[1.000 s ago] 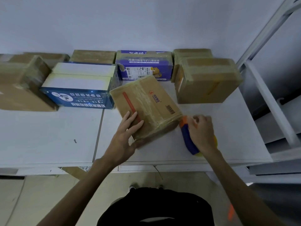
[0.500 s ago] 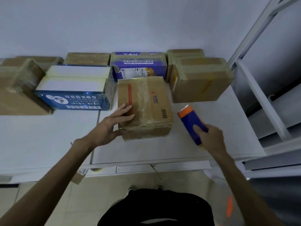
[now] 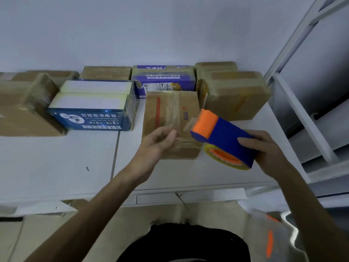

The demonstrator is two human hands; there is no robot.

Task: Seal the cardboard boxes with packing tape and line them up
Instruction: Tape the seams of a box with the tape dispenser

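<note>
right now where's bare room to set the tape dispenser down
Widest bare tabletop: front left, between the blue box and the table's near edge. A narrower strip lies right of the taped cardboard box. It is crowded along the wall, around the purple box.

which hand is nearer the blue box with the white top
Left. The left hand is right of the blue box, over the near edge of the red-striped cardboard box; the right hand is farther right, holding the tape dispenser.

It looks like a small packing or stock room: taped cardboard boxes (image 3: 234,99) crowd the far edge of a white table (image 3: 56,163) against a bare wall (image 3: 132,31), with grey metal shelving (image 3: 298,118) beside its right edge.
</note>
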